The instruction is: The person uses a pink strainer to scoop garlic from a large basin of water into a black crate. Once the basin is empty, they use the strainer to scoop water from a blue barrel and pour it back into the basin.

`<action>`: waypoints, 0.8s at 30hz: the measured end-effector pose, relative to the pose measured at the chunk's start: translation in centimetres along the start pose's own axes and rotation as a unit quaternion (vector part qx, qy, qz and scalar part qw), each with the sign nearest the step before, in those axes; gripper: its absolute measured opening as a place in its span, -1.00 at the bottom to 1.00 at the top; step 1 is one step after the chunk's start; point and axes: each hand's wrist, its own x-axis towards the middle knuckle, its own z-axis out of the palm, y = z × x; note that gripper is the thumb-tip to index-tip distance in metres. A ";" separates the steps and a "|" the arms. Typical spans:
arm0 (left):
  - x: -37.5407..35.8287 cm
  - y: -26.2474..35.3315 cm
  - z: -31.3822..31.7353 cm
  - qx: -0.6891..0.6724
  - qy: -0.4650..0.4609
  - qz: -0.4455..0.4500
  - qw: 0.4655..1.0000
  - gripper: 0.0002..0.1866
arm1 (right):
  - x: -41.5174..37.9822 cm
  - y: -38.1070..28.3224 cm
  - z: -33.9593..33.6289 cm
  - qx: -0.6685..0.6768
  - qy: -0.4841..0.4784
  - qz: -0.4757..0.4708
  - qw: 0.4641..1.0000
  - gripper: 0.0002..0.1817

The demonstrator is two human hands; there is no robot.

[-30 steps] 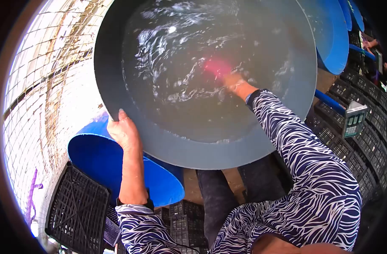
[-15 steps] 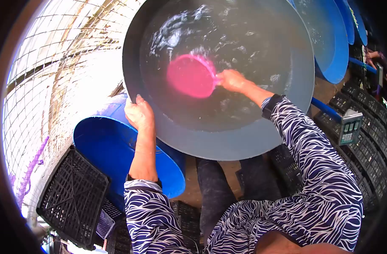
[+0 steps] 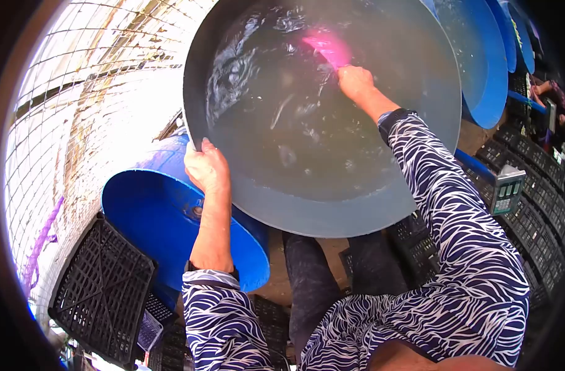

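Note:
My right hand (image 3: pixel 356 83) is closed around the handle of a pink strainer (image 3: pixel 329 47). Its round head is tilted nearly edge-on and partly under the cloudy water (image 3: pixel 295 142), blurred by motion. The water fills a large round grey tub (image 3: pixel 319 213) in front of me. At the tub's left edge, my left hand (image 3: pixel 207 166) grips the rim, thumb on top and fingers hidden behind the wall.
An open blue barrel (image 3: pixel 146 210) lies below my left forearm, beside a black crate (image 3: pixel 103 290). Wire mesh (image 3: pixel 54 117) runs along the left. More blue tubs (image 3: pixel 489 80), a calculator-like keypad device (image 3: pixel 508 191), black crates (image 3: pixel 530 216) and another person's hand (image 3: pixel 540 89) are at right.
My right hand has moved the strainer up and to the right through the water, turning its head from face-up to nearly edge-on. My left hand stays on the rim.

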 end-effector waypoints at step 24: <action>-1.7 1.8 0.7 0.022 -0.003 0.006 1.000 -0.80 | -8.8 3.9 2.7 0.708 0.014 0.156 0.689 -0.81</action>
